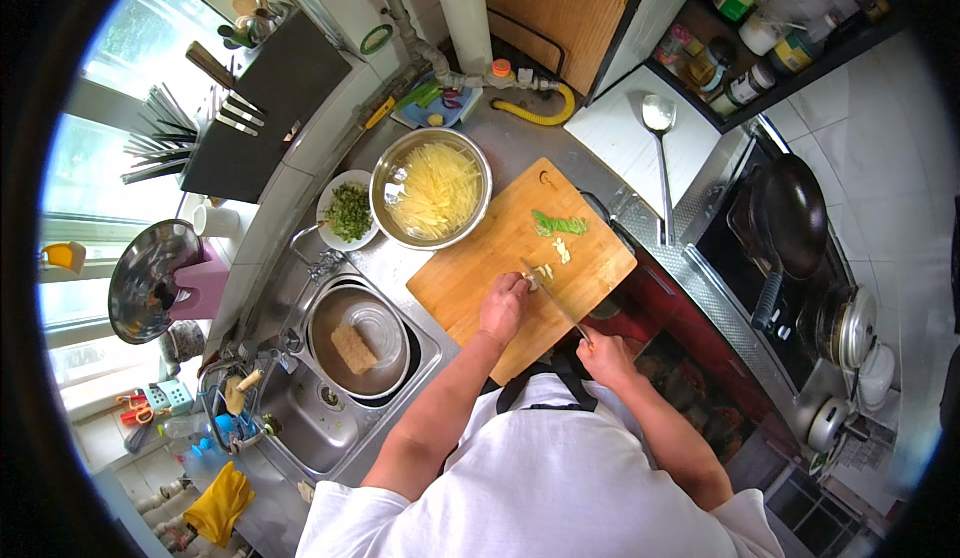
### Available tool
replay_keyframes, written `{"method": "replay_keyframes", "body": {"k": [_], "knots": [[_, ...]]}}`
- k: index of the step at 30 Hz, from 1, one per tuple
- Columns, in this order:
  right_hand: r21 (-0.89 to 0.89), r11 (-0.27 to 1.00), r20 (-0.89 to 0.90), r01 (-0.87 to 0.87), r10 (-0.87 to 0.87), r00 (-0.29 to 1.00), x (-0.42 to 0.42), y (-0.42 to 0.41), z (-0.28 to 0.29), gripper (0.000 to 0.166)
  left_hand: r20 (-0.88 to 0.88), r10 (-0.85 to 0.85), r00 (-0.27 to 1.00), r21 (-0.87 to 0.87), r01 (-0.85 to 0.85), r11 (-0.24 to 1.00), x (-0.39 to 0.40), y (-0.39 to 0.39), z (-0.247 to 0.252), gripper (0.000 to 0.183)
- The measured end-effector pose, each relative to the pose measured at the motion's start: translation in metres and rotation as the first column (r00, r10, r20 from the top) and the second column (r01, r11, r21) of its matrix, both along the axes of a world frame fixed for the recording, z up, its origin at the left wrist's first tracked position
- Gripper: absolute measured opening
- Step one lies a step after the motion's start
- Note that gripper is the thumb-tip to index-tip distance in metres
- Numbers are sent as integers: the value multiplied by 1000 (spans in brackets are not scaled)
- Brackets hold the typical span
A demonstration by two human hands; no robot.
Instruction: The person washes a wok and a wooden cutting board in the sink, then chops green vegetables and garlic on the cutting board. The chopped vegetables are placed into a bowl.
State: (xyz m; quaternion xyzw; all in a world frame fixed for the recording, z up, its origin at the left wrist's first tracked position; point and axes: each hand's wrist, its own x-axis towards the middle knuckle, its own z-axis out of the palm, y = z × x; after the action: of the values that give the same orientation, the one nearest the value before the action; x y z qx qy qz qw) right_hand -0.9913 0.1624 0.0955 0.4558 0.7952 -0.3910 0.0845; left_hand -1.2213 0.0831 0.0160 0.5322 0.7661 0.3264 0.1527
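My right hand [604, 358] grips the handle of a kitchen knife [556, 301], its blade lying across a wooden cutting board [465, 280]. Against the blade, my left hand [504, 306] pinches a small pale piece, seemingly garlic [529, 280], with curled fingers. Just beyond the blade lie pale garlic slices [561, 250], and past them a small pile of cut green pepper or scallion [559, 224]. A steel bowl [379, 220] of pale yellow shreds, likely potato [436, 190], stands at the board's far left edge.
Left of the bowl is a plate of chopped greens [349, 213]. A sink [307, 427] holds a pot [319, 366] with a sponge [352, 348]. At right, a spatula [661, 160] rests on a white board [600, 122], near a stove with a wok [796, 216].
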Motion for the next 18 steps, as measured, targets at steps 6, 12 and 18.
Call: {"method": "replay_keyframes", "body": {"k": [6, 12, 18], "knots": [[-14, 999, -50, -29, 28, 998, -2, 0, 10, 42, -33, 12, 999, 51, -11, 999, 0, -1, -1, 14], [-55, 998, -47, 20, -22, 999, -2, 0, 5, 40, -43, -16, 999, 76, 19, 997, -3, -2, 1, 17], [-85, 996, 45, -36, 40, 998, -9, 9, 5, 39, -1, -24, 1000, 88, 24, 996, -4, -4, -4, 23]]}}
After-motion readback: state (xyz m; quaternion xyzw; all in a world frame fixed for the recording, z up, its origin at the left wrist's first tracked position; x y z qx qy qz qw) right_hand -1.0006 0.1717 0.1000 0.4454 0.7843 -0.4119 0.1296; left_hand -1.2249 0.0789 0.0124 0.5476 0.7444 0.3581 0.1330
